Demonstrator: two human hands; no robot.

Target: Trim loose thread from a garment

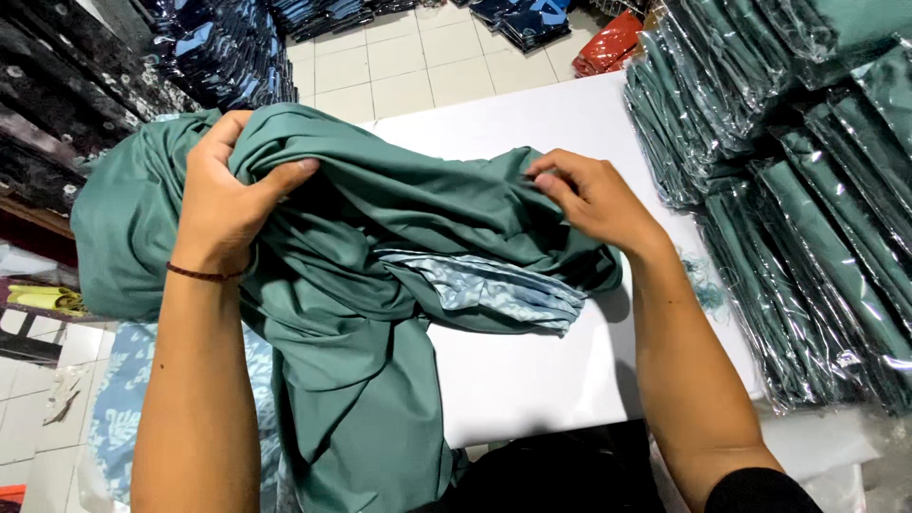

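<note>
— What's the desk (532, 380) like from where you stand?
— White, set on a pale tiled floor (418, 66). Bagged green garments (798, 237) are stacked along its right side, dark folded ones (218, 47) piled at the back left.
— And the hands?
— The left hand (223, 199) is raised, fingers clamped on a bunch of the green garment (380, 285). The right hand (594, 195) pinches its other end, low over the desk, the cloth sagging between them

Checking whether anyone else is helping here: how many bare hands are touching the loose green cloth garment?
2. The left hand grips a bunched fold at the upper left of the loose green cloth garment; the right hand pinches its edge at the right, over the white table. No other hands show.
</note>
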